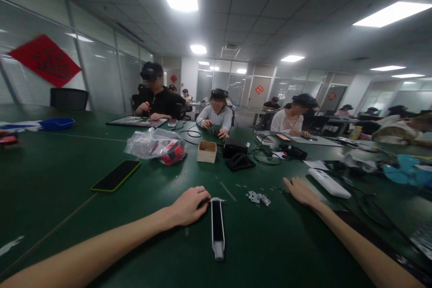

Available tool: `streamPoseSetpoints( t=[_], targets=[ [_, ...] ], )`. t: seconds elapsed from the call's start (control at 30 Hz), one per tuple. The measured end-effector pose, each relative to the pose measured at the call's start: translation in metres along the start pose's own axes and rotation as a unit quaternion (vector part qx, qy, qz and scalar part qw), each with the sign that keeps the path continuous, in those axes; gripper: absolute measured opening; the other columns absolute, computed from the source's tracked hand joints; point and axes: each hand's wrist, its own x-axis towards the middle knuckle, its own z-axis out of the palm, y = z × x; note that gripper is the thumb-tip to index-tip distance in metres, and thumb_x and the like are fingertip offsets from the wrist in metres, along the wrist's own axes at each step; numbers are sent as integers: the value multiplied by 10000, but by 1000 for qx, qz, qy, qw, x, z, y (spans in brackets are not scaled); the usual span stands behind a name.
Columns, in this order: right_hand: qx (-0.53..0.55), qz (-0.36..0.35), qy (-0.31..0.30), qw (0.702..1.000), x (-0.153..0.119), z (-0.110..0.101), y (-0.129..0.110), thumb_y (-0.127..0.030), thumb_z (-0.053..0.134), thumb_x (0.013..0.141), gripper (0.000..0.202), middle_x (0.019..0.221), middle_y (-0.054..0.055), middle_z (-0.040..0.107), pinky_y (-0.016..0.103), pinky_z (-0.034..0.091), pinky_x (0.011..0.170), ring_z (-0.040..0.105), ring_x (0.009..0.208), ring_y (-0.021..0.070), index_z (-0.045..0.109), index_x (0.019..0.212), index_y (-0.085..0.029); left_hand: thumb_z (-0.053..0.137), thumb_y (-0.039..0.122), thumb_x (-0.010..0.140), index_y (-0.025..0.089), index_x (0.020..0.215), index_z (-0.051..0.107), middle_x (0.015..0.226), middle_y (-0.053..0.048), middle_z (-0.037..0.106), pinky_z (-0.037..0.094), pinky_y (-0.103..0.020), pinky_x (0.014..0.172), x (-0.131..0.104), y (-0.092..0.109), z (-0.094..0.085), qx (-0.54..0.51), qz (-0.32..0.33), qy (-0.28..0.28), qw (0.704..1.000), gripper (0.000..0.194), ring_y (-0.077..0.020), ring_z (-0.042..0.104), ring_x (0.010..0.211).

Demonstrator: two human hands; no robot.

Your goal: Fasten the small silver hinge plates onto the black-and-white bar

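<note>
A slim white device with a long black face, like a scanning pen [218, 222], lies lengthwise on the green table in front of me. My left hand [190, 205] rests at its far end with the fingers curled. Something dark shows under the fingertips, too hidden to name. Right of the pen lies a small heap of grey metal plates [258, 197], with tiny bits scattered about it. Farther right, my right hand [301, 192] is over the table, somewhat blurred, fingers stretched out and nothing seen in them. Beside it is a white oblong case [329, 183].
A green-edged phone [116, 175] lies to the left. Beyond are a plastic bag with red parts [158, 146], a small open box [207, 151] and a black stand [240, 162]. Cables and a blue fan [407, 170] crowd the right. Several people sit across the table.
</note>
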Motion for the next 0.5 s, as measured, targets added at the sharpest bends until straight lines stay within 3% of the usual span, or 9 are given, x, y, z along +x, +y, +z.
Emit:
streamPoseSetpoints(
  t=[0.13,0.27,0.4,0.5],
  targets=[
    [14,-35,-47,998,-22,4,-27,-562,225,892,682,1460,128,329,375,233,1112,252,1364,237,402,1371,-111,468,174,868,192,1013,575,996,-49,585,431,-286,773,1,1,-2,-2,1,-5,1000,181,-176,548,876],
    [57,-92,-94,990,-48,-1,-68,-653,164,875,823,1516,114,162,390,116,1149,139,1394,231,237,1445,-64,462,171,868,191,1011,580,994,-48,583,429,-286,772,2,4,-4,0,-3,-6,1000,186,-176,546,878],
    [93,-134,-99,982,-60,-6,-93,-675,190,866,799,1517,74,174,399,141,1144,165,1389,234,231,1457,-140,460,179,871,191,1017,577,990,-49,584,434,-283,775,2,4,-4,2,-10,-15,1000,188,-173,545,870],
    [83,-137,-73,984,-50,-4,-96,-664,196,871,799,1514,98,185,399,119,1145,138,1394,230,228,1455,-119,472,176,864,190,1012,575,985,-49,582,436,-278,768,2,4,-3,8,-10,-15,1000,181,-174,546,866]
  ],
)
